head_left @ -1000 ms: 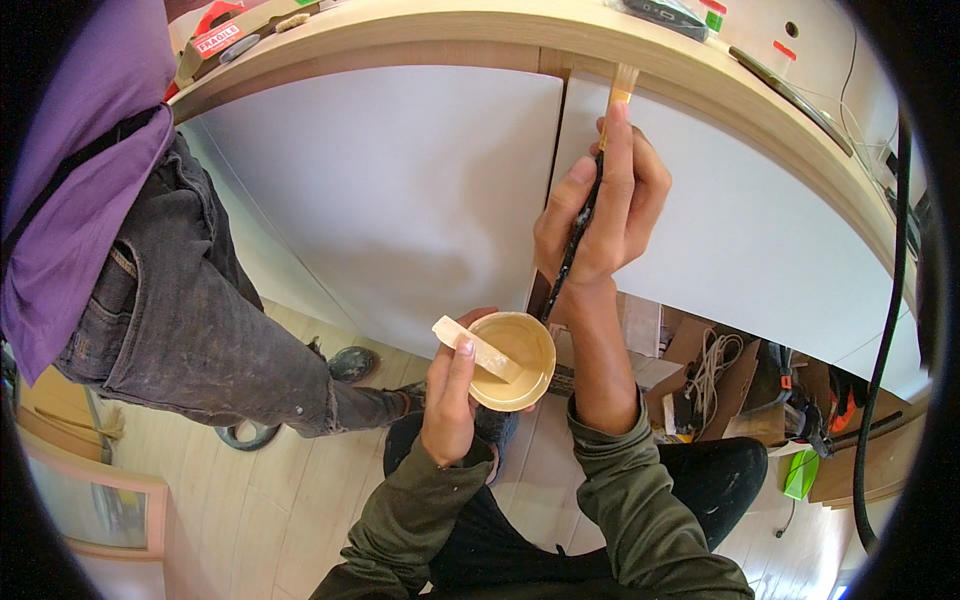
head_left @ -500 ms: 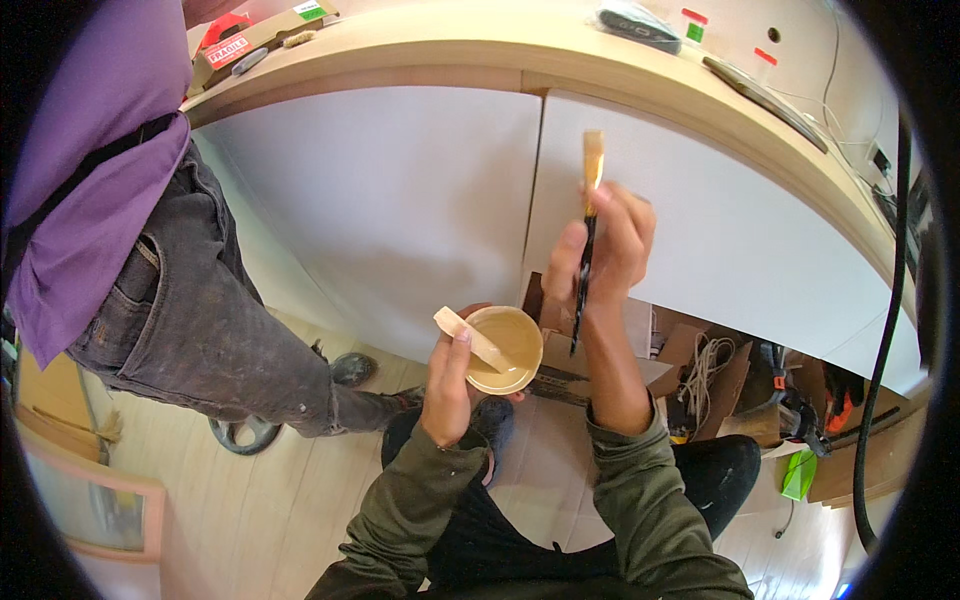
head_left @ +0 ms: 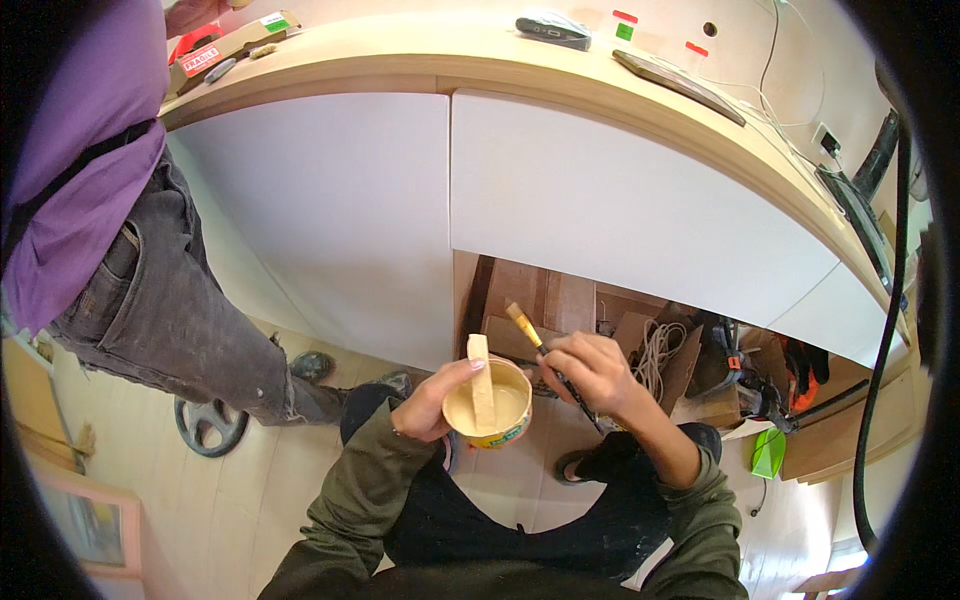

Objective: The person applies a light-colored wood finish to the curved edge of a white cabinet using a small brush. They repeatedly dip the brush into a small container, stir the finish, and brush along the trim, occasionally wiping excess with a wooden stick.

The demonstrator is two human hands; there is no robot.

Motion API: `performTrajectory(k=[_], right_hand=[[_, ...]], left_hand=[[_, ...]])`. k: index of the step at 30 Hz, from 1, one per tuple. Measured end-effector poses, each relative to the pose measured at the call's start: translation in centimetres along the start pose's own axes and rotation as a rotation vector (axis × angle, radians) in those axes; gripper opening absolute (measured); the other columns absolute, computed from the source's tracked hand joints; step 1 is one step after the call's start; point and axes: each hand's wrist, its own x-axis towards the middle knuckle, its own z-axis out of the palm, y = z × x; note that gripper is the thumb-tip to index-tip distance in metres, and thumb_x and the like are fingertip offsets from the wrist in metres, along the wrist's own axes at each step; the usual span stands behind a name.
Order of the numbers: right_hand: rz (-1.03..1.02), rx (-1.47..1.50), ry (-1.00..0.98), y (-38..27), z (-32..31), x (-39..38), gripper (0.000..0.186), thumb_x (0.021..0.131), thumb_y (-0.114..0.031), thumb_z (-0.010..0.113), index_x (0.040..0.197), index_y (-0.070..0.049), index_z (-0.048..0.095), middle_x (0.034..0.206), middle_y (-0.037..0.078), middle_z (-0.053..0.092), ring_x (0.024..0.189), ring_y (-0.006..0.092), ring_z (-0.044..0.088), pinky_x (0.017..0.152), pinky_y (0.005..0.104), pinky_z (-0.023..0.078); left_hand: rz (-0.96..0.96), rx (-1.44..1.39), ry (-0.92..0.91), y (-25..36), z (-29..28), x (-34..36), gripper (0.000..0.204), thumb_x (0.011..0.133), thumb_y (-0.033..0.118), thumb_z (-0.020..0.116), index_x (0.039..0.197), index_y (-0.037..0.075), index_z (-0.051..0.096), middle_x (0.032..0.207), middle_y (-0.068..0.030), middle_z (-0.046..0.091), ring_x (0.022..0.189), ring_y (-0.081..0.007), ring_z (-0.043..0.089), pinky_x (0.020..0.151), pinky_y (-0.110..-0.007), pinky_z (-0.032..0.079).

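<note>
My left hand (head_left: 430, 400) is closed on a small round cup (head_left: 505, 405) of cream paint, its thumb pressing a flat light wooden stick (head_left: 480, 380) that leans in the cup. My right hand (head_left: 590, 370) grips a black-handled paintbrush (head_left: 525, 325), its bristles angled up and toward the cabinet, just above and right of the cup. The brush has a yellow metal ferrule. Both hands are low, in front of the cabinet's opening (head_left: 535, 285).
A person (head_left: 95, 240) in purple stands at left. A counter (head_left: 385, 55) with white panels (head_left: 350, 200) bears boxes and devices. Below are cardboard (head_left: 520, 280), white cables (head_left: 655, 365), tools and a green dustpan (head_left: 765, 455). A black cable (head_left: 880, 380) hangs at right.
My right hand with the brush has come down from the counter's edge toward the cup. The cup in my left hand has shifted, and more of the cabinet's opening shows.
</note>
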Motion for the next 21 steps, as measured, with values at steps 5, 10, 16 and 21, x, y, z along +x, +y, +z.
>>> performTrajectory(k=[5,10,16,21], right_hand=[[0.112,0.080,0.028,-1.3,0.6,-2.2,0.033,0.071,0.001,0.076,0.102,0.001,0.064,0.090,0.012,0.064,0.075,0.0252,0.065,0.065,0.0345,0.053],[0.170,0.172,0.049,-1.6,0.8,-3.7,0.035,0.072,0.004,0.078,0.103,0.002,0.062,0.094,0.014,0.066,0.081,0.0287,0.067,0.068,0.0365,0.053],[0.203,0.156,-0.128,-1.7,0.5,-4.5,0.037,0.073,-0.002,0.068,0.110,0.001,0.061,0.098,0.014,0.063,0.086,0.0286,0.065,0.074,0.0380,0.053],[-0.046,-0.337,-0.496,-0.6,-4.8,-1.2,0.051,0.077,-0.010,0.062,0.127,-0.003,0.059,0.106,0.010,0.061,0.092,0.0226,0.062,0.083,0.0370,0.049]], left_hand=[[-0.047,0.011,0.085,-1.3,0.5,1.0,0.057,0.100,0.042,0.039,0.134,-0.003,0.050,0.121,-0.0176,0.063,0.110,-0.0275,0.063,0.100,-0.040,0.049],[0.055,-0.084,0.029,-0.7,1.8,1.5,0.059,0.100,0.042,0.037,0.137,-0.002,0.047,0.134,-0.0200,0.055,0.114,-0.0284,0.061,0.100,-0.041,0.049],[0.092,-0.091,0.039,-1.7,1.2,2.0,0.058,0.100,0.040,0.036,0.139,-0.003,0.045,0.142,-0.0194,0.049,0.116,-0.0273,0.060,0.098,-0.039,0.050],[0.096,-0.070,0.108,-1.5,-0.4,1.1,0.059,0.100,0.041,0.036,0.138,-0.002,0.047,0.137,-0.0166,0.055,0.117,-0.0256,0.060,0.092,-0.038,0.053]])
